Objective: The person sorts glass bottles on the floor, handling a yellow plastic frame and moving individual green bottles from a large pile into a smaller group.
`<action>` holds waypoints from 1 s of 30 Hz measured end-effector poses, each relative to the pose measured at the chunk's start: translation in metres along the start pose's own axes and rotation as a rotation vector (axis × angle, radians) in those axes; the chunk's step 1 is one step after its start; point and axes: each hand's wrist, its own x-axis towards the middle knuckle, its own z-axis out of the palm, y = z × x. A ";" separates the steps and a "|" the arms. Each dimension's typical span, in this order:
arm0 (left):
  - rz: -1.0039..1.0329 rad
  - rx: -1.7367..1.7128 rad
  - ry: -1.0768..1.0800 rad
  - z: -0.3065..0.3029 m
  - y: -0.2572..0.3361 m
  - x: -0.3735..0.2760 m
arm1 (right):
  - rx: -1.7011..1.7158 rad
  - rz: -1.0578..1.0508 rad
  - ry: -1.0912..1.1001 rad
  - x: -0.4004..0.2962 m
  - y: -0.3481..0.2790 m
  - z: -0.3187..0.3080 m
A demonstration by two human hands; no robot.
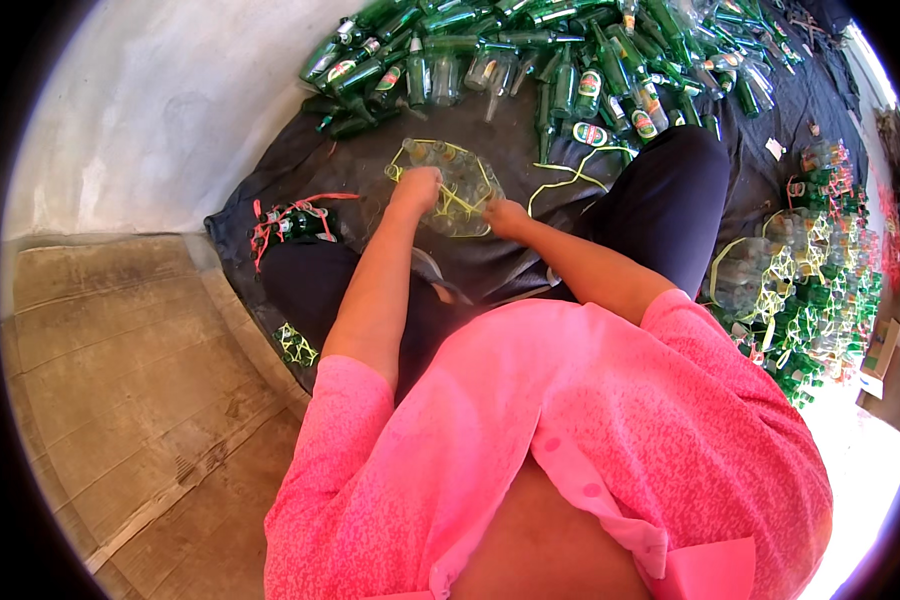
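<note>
Between my knees stands a cluster of clear glass bottles, upright and close together on a dark sheet. Yellow plastic strapping runs around the cluster and criss-crosses over the bottle necks. My left hand is closed at the cluster's left side, gripping the strapping. At the right side, my right hand pinches the strapping too. A loose length of yellow strapping trails over the sheet to the right, towards my knee. My fingers hide part of the strapping and some necks.
A heap of loose green and clear bottles lies ahead. Tied bottle bundles stand in rows at the right. A red-strapped green bundle sits by my left knee. The dark sheet meets a pale wall and brown cardboard flooring at left.
</note>
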 end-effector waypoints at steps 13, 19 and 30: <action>0.084 -0.053 0.123 0.004 0.009 0.008 | 0.179 -0.004 0.080 0.002 -0.001 0.002; 0.119 -0.018 0.076 0.006 0.010 0.025 | 0.113 0.078 -0.065 -0.001 -0.017 -0.018; -0.012 0.055 0.007 0.003 0.026 0.037 | 0.028 0.015 -0.208 -0.008 -0.025 -0.053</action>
